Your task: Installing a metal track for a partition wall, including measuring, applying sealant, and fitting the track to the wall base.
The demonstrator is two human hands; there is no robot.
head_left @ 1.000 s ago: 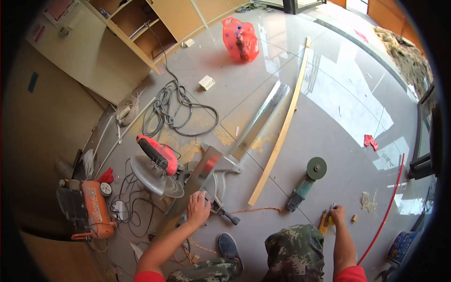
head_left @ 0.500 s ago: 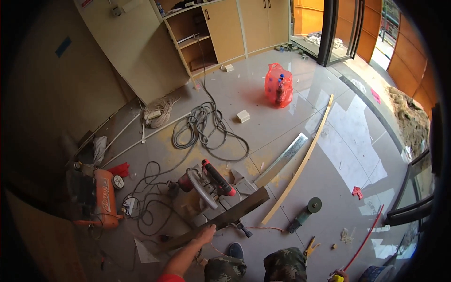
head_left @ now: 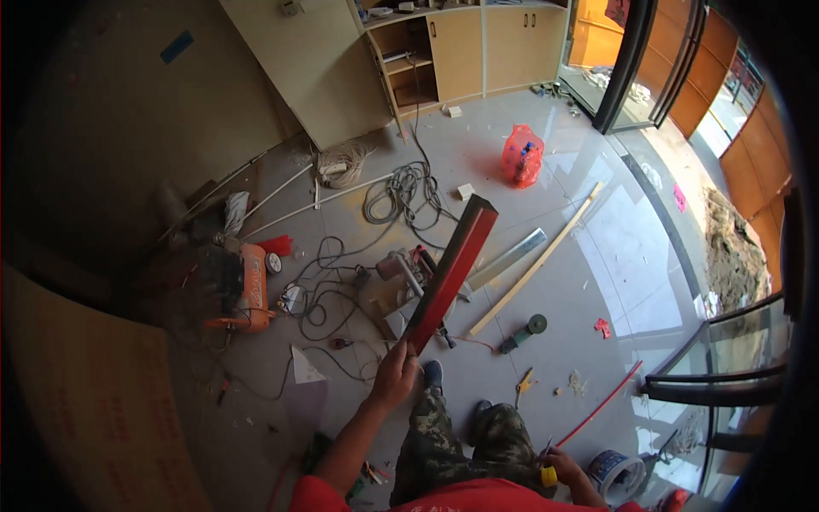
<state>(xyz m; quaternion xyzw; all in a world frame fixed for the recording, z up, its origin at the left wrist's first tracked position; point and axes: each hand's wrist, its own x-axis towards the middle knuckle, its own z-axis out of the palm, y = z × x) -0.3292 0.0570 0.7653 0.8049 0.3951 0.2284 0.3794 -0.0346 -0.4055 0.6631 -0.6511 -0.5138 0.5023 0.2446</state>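
My left hand (head_left: 397, 371) is closed round a long, straight bar (head_left: 448, 277) with a dark face and a red-looking face, held raised over the miter saw (head_left: 397, 266). Its upper end tilts away toward the back. My right hand (head_left: 559, 468), low at the right beside my camouflage trouser leg, is closed on a yellow tape measure (head_left: 548, 478), with a thin tool, hard to make out, sticking up. A green angle grinder (head_left: 523, 333), a wooden strip (head_left: 533, 260), a silver metal profile (head_left: 512, 256) and a yellow hand tool (head_left: 524, 384) lie on the floor ahead.
An orange compressor (head_left: 253, 286) and coiled cables (head_left: 392, 200) lie left. A red bag of bottles (head_left: 522, 156) stands near cabinets (head_left: 456, 55). At right are glass doors (head_left: 623, 68), a red rod (head_left: 597, 405) and a bucket (head_left: 616, 478).
I have risen from low over the saw, so the floor looks farther off. My left hand has lifted the bar up off the saw. The tape measure in my right hand has moved in toward my leg.
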